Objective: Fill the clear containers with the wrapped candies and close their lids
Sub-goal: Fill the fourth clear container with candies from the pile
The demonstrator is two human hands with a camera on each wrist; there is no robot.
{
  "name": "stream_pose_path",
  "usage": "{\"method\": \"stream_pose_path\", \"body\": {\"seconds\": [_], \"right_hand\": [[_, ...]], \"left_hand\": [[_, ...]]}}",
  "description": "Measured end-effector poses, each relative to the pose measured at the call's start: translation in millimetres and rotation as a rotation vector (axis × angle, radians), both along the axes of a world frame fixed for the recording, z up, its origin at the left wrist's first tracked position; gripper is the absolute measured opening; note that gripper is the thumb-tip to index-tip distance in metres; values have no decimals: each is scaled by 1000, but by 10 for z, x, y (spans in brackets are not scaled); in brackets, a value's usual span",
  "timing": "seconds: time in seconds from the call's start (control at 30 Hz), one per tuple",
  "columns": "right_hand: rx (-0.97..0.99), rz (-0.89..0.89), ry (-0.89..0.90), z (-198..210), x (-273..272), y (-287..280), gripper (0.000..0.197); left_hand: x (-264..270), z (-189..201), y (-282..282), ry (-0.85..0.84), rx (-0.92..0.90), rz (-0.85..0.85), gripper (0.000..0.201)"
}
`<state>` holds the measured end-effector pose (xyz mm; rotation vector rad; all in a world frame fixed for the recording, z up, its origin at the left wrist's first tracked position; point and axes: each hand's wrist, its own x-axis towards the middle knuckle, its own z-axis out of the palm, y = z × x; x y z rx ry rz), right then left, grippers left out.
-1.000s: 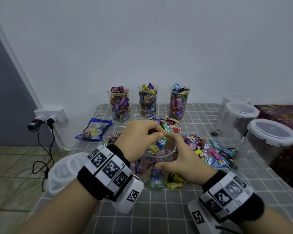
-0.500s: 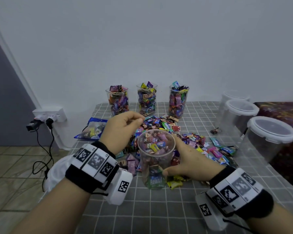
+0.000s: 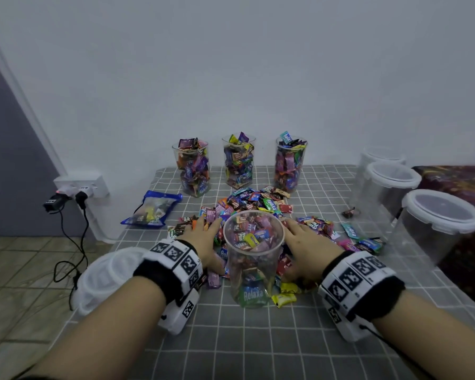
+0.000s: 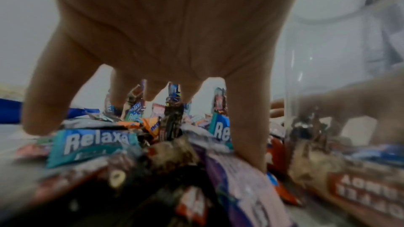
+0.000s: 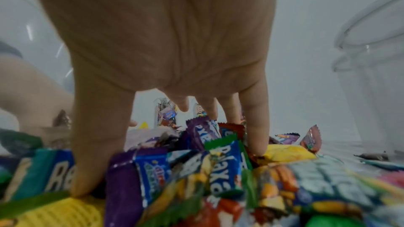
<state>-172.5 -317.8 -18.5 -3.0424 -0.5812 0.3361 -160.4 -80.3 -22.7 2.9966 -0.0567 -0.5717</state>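
A clear open container [image 3: 254,259], partly filled with wrapped candies, stands at the table's middle front. Loose wrapped candies [image 3: 258,201] lie heaped behind and around it. My left hand [image 3: 205,234] rests spread on the candies just left of the container. In the left wrist view the left hand [image 4: 157,58] has its fingertips [image 4: 37,123] down on the wrappers, gripping nothing. My right hand [image 3: 305,239] lies the same way just right of the container. The right wrist view shows the right hand [image 5: 174,66] with straight fingers touching the candies [image 5: 218,161].
Three candy-filled clear containers [image 3: 239,163] stand at the back by the wall. Three larger lidded empty containers [image 3: 439,223] line the right edge. White lids [image 3: 104,278] are stacked at the table's left edge, beside a blue candy bag [image 3: 151,208]. A plugged wall socket [image 3: 80,187] hangs lower left.
My left hand left the container's mouth and dropped onto the candies on its left. My right hand let go of the container's side and moved onto the candies on its right.
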Motion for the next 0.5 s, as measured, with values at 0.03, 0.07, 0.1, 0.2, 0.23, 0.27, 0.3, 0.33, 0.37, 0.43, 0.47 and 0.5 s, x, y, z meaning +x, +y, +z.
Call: {"method": "stream_pose_path", "body": {"seconds": [0.03,0.07,0.1,0.2,0.23,0.27,0.3,0.33,0.37,0.43,0.47,0.5], "right_hand": [[-1,3,-1,-23,26,12,117],[-1,6,7,-41,43,24,115],[2,7,23,-53,53,35,114],[20,18,46,-78,56,61,108],[26,22,39,-88,57,65,106],[32,23,28,-103,62,67,103],[41,22,20,-116,69,69,99],[53,19,13,-126,75,71,95],[65,15,7,-137,82,75,90],[85,5,-3,-147,94,84,81],[91,0,-9,-148,97,91,76],[98,-6,-17,-144,99,98,71]], "left_hand": [[24,-23,-31,0,12,-24,120],[55,-51,-50,2,20,-45,123],[87,-78,-62,-1,23,-69,128],[147,-129,-64,-19,18,-130,135],[154,-141,-61,-19,13,-148,134],[159,-150,-60,-16,14,-163,132],[164,-157,-60,-17,18,-178,127],[169,-165,-60,-22,22,-194,120],[162,-160,-68,-35,19,-210,111],[115,-106,-107,-68,2,-237,88],[77,-57,-138,-82,2,-252,77],[38,-4,-174,-98,6,-268,68]]}}
